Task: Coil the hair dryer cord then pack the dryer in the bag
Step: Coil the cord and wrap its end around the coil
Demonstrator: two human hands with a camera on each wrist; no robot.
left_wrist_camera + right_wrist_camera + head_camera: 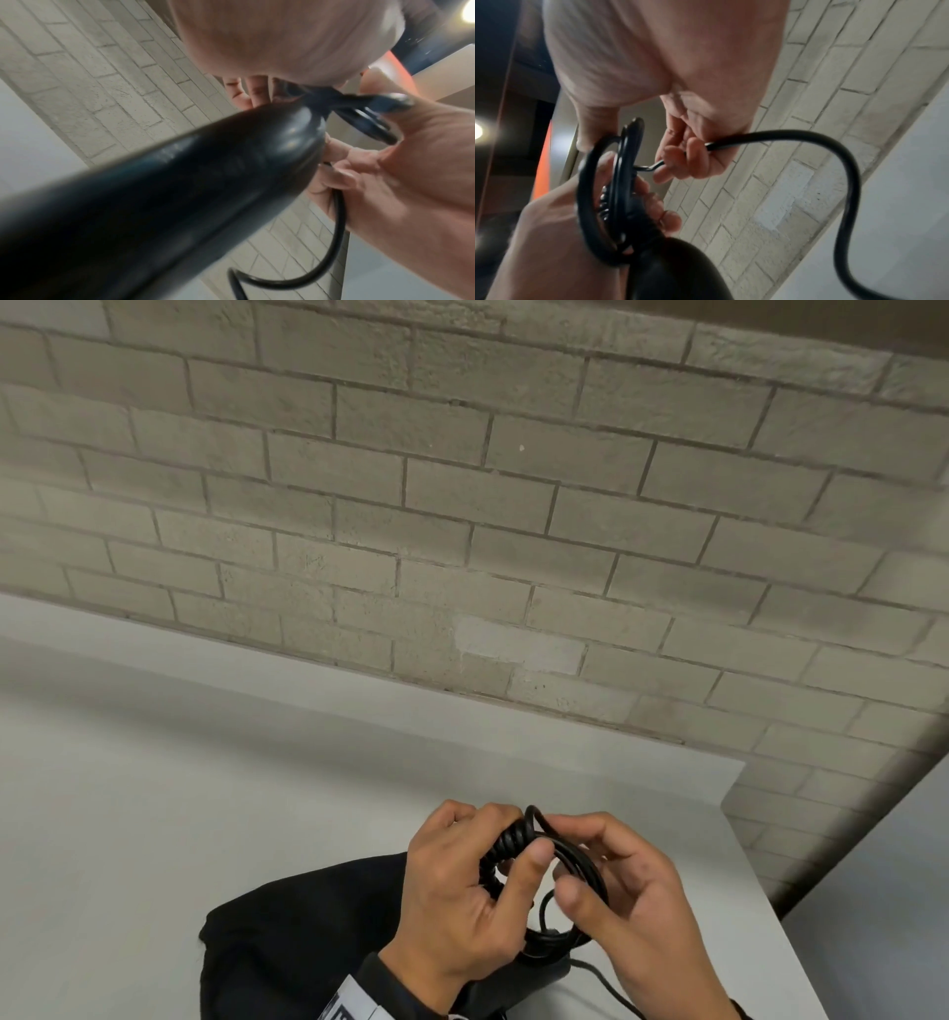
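Hands [539,891] both grip the coiled cord [557,880] above a seemingly empty black bag [308,927].

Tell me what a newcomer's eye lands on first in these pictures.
First, the two hands meeting low in the head view: the left hand grips a bundle of black cord loops while the right hand pinches the strand being wound on. Next, the black bag lying on the white table just under them. Behind it all, the pale brick wall fills the upper picture.
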